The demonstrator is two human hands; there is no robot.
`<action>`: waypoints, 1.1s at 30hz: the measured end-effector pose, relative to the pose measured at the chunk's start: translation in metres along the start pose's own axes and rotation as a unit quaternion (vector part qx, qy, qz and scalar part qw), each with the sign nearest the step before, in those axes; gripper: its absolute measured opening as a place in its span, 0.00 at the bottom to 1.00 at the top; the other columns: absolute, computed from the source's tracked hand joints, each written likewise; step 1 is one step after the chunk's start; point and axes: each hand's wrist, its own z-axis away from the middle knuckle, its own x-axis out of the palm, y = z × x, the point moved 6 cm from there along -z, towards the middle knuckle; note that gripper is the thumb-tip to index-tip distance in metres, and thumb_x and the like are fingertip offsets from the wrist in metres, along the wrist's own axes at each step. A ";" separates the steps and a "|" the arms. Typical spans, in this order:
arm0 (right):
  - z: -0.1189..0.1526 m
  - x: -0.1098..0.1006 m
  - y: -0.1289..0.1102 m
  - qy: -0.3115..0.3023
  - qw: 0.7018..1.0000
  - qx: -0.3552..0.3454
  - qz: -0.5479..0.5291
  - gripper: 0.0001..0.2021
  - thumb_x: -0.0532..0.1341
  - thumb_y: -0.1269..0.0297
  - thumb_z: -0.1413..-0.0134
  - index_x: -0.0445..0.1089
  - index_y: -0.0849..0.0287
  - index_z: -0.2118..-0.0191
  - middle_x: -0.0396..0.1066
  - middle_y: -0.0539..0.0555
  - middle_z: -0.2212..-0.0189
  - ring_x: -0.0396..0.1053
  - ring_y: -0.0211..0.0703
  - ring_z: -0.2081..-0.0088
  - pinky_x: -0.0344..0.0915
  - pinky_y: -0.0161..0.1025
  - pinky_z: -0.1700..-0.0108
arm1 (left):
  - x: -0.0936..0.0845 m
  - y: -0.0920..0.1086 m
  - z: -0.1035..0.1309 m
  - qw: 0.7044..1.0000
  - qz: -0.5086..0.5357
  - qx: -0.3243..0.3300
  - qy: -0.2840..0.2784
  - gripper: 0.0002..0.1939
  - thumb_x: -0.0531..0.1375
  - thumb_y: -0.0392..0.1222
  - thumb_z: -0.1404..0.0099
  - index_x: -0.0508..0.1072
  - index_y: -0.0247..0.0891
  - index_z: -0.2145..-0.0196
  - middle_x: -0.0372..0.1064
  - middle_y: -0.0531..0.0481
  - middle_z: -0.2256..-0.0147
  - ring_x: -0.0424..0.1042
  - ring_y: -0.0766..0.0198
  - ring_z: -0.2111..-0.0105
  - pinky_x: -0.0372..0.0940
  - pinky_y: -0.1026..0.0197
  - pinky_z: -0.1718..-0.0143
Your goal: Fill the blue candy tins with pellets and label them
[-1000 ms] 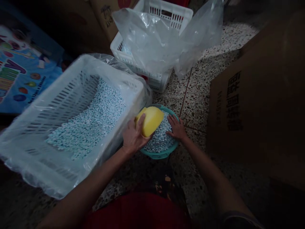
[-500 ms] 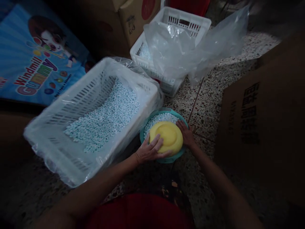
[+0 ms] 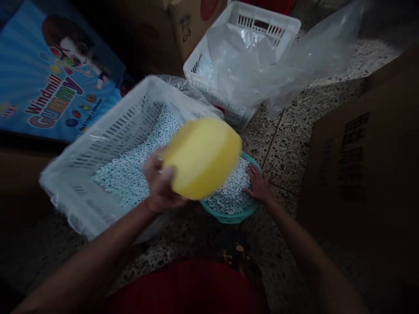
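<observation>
My left hand (image 3: 162,181) grips a yellow plastic bowl (image 3: 204,157) by its edge, tilted on its side and blurred by motion. The bowl hangs between a white crate (image 3: 65,174) lined with clear plastic and a teal basin (image 3: 231,218), hiding part of both. Small pale-blue candy-like pellets (image 3: 134,165) lie in the crate. More pellets (image 3: 232,192) fill the basin. My right hand (image 3: 258,183) rests at the basin's right side, fingers stretched out over the pellets and holding nothing.
Behind stands another white crate (image 3: 284,26) with a loose clear plastic bag (image 3: 242,65) draped over it. A blue printed carton (image 3: 32,56) is at the left, brown cartons (image 3: 193,26) at the back. A large brown carton (image 3: 360,165) borders the speckled floor (image 3: 281,152) on the right.
My left hand has lifted the yellow bowl off the basin's pellets, up and to the left, and tipped it. My right hand stays at the basin, with more of its fingers showing.
</observation>
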 end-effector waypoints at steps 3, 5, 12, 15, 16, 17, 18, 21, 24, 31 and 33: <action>0.001 0.000 -0.002 -0.014 1.000 -0.013 0.015 0.41 0.51 0.41 0.44 0.46 0.63 0.32 0.47 0.63 0.32 0.43 0.58 0.32 0.37 0.58 0.35 | -0.047 -0.005 -0.044 0.950 -0.227 0.183 0.115 0.53 0.61 0.74 0.54 0.55 0.37 0.39 0.49 0.44 0.37 0.46 0.39 0.36 0.48 0.36 0.40; 0.001 0.000 -0.002 -0.015 1.000 -0.013 0.019 0.41 0.50 0.40 0.44 0.45 0.62 0.32 0.47 0.63 0.32 0.43 0.57 0.32 0.36 0.58 0.35 | -0.048 -0.040 -0.067 0.941 -0.285 0.149 0.100 0.51 0.56 0.73 0.47 0.53 0.36 0.37 0.52 0.43 0.38 0.50 0.40 0.37 0.52 0.37 0.44; 0.001 -0.002 -0.003 -0.007 1.000 -0.016 0.021 0.40 0.50 0.40 0.43 0.46 0.63 0.32 0.48 0.64 0.33 0.44 0.58 0.32 0.37 0.57 0.35 | 0.008 -0.123 -0.063 0.956 -0.284 0.054 -0.057 0.40 0.58 0.65 0.43 0.61 0.36 0.42 0.63 0.46 0.46 0.63 0.49 0.44 0.66 0.53 0.47; 0.001 0.000 -0.001 0.006 0.999 -0.023 0.025 0.40 0.49 0.40 0.43 0.46 0.63 0.33 0.48 0.65 0.33 0.44 0.59 0.32 0.39 0.58 0.35 | 0.001 -0.136 -0.073 0.939 -0.321 -0.016 -0.125 0.43 0.65 0.54 0.46 0.57 0.35 0.38 0.60 0.40 0.42 0.60 0.44 0.42 0.62 0.45 0.44; 0.002 0.000 -0.001 0.016 0.999 -0.028 0.024 0.41 0.49 0.39 0.43 0.47 0.63 0.33 0.48 0.65 0.33 0.44 0.59 0.32 0.40 0.58 0.36 | -0.006 -0.142 -0.079 0.935 -0.326 -0.061 -0.126 0.44 0.66 0.52 0.47 0.54 0.35 0.37 0.59 0.39 0.41 0.60 0.44 0.42 0.61 0.44 0.43; 0.002 0.000 0.000 0.029 0.999 -0.032 0.021 0.41 0.49 0.39 0.43 0.47 0.63 0.33 0.48 0.65 0.33 0.43 0.60 0.32 0.42 0.58 0.36 | -0.014 -0.149 -0.085 0.932 -0.326 -0.107 -0.119 0.46 0.65 0.51 0.46 0.52 0.36 0.35 0.59 0.39 0.40 0.60 0.44 0.42 0.61 0.45 0.43; 0.003 0.000 0.001 0.044 0.998 -0.036 0.017 0.41 0.49 0.38 0.43 0.47 0.63 0.33 0.48 0.66 0.33 0.43 0.60 0.32 0.43 0.58 0.36 | -0.020 -0.155 -0.091 0.927 -0.327 -0.147 -0.108 0.46 0.65 0.52 0.45 0.50 0.36 0.35 0.59 0.38 0.40 0.61 0.44 0.42 0.61 0.45 0.43; 0.006 0.000 0.005 0.084 0.996 -0.040 -0.005 0.42 0.49 0.38 0.44 0.46 0.64 0.33 0.46 0.67 0.33 0.43 0.62 0.33 0.46 0.58 0.37 | -0.032 -0.157 -0.101 0.917 -0.347 -0.183 -0.075 0.47 0.63 0.58 0.43 0.49 0.35 0.34 0.56 0.33 0.38 0.57 0.40 0.39 0.58 0.41 0.42; 0.007 0.001 0.011 0.114 0.993 -0.027 -0.026 0.41 0.48 0.40 0.43 0.46 0.65 0.33 0.46 0.68 0.34 0.44 0.63 0.33 0.48 0.59 0.37 | -0.045 -0.132 -0.104 0.920 -0.371 -0.127 -0.020 0.49 0.64 0.60 0.45 0.51 0.34 0.34 0.52 0.33 0.36 0.51 0.39 0.36 0.55 0.40 0.39; 0.018 0.001 0.026 0.186 0.957 0.139 -0.172 0.41 0.45 0.35 0.46 0.53 0.64 0.37 0.55 0.68 0.39 0.53 0.60 0.38 0.48 0.59 0.37 | -0.009 0.017 -0.085 0.947 -0.262 0.187 -0.010 0.32 0.58 0.53 0.35 0.58 0.37 0.38 0.57 0.42 0.39 0.60 0.56 0.43 0.61 0.50 0.42; 0.047 0.001 0.030 0.242 0.888 0.290 -0.264 0.40 0.41 0.35 0.44 0.51 0.62 0.37 0.54 0.67 0.38 0.51 0.59 0.36 0.46 0.60 0.36 | 0.052 0.053 -0.072 0.932 -0.224 0.256 -0.125 0.28 0.54 0.51 0.32 0.59 0.39 0.39 0.61 0.44 0.41 0.61 0.58 0.43 0.60 0.53 0.42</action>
